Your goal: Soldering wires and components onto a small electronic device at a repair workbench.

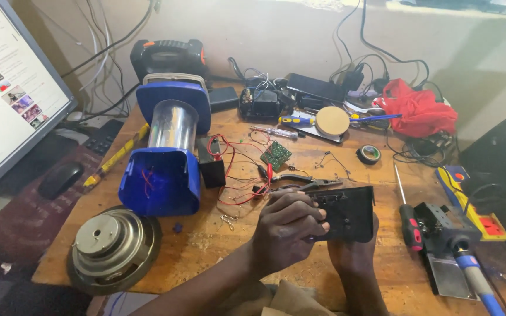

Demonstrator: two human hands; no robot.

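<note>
My left hand (287,227) lies curled over the left part of a black plastic panel (349,210), fingers pressed on its face. Mostly hidden behind the same panel, my right hand (354,253) grips it from below and from the right. Just beyond the panel lie pliers (307,182), and red and black wires (235,175) run to a small green circuit board (275,155). Left of these rests a blue lantern (168,146) with a clear middle tube, lying on its side.
A loose speaker (112,248) sits at the front left corner. A red-handled screwdriver (408,222), a soldering iron stand (446,246) and a power strip (469,202) are on the right. A monitor (7,88), mouse (60,178), red cloth (420,108) and tape roll (369,154) surround the wooden bench (218,246).
</note>
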